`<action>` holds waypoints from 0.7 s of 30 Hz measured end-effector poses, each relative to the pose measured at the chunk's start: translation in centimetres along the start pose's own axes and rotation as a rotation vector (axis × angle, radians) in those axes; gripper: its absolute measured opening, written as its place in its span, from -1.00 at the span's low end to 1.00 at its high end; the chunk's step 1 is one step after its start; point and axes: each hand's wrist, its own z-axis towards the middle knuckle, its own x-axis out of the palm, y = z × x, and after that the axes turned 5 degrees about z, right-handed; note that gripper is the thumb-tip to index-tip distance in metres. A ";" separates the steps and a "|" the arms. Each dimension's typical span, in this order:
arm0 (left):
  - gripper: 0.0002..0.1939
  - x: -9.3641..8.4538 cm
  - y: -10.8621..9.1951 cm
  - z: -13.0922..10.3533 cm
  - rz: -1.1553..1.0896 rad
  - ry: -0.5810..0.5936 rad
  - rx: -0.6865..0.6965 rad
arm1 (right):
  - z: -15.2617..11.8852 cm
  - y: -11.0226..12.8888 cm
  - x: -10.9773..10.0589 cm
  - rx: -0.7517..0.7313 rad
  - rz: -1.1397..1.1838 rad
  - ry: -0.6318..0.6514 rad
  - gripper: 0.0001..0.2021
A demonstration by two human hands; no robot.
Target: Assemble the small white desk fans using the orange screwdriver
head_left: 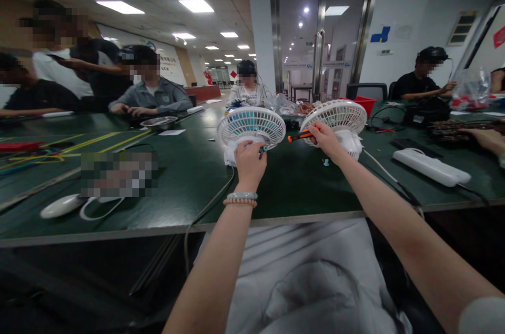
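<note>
- Step, as judged: hand-tool work on the left white fan (251, 126), which sits on the green surface (292, 186) ahead of the person; right white fan (339, 115) stands just beside it.
- Right hand (325, 139): grip pinches an orange-and-black tool (299, 135), handle pointing left in front of the right fan; working end not visible.
- Left hand (250, 163): laid against the near side of the left fan, a teal piece (263, 149) at its fingers; cannot tell whether the grip closes on it.
- Next move likely calls for steadying the left fan and turning the tool's working end toward it.
- Pose: both arms reach forward over the surface edge; right forearm slants inward, left wrist is bent slightly.
</note>
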 end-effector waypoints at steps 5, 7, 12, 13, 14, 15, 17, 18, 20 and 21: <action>-0.76 -0.2 0.0 0.0 -0.003 0.003 0.005 | -0.1 0.5 0.3 -0.036 -0.023 -0.046 -0.77; -0.77 -0.2 -0.1 0.1 -0.004 0.004 0.006 | -0.1 0.5 0.4 -0.030 0.026 -0.028 -0.80; -0.77 -0.2 -0.1 0.0 0.010 0.005 -0.004 | 0.2 -0.2 0.6 0.040 0.237 0.019 -0.81; -0.77 -0.1 -0.1 0.0 0.011 0.004 -0.004 | 0.3 -0.3 0.6 0.049 0.262 0.020 -0.80; -0.76 -0.1 -0.1 0.0 0.011 0.003 -0.004 | 0.3 -0.4 0.7 0.056 0.277 0.019 -0.80; -0.76 -0.1 -0.1 0.0 0.009 0.004 -0.005 | 0.3 -0.4 0.7 0.061 0.282 0.019 -0.81; -0.77 -0.2 -0.1 0.1 0.006 0.010 -0.011 | 0.2 -0.2 0.8 0.068 0.287 0.028 -0.85; -0.77 -0.2 -0.1 0.1 0.004 0.015 -0.016 | 0.1 0.0 0.8 0.071 0.294 0.035 -0.87; -0.78 -0.2 -0.1 0.1 0.002 0.021 -0.022 | 0.0 0.3 0.9 0.078 0.309 0.044 -0.83; -0.78 -0.2 -0.1 0.1 0.001 0.023 -0.019 | -0.1 0.4 0.9 0.080 0.311 0.045 -0.78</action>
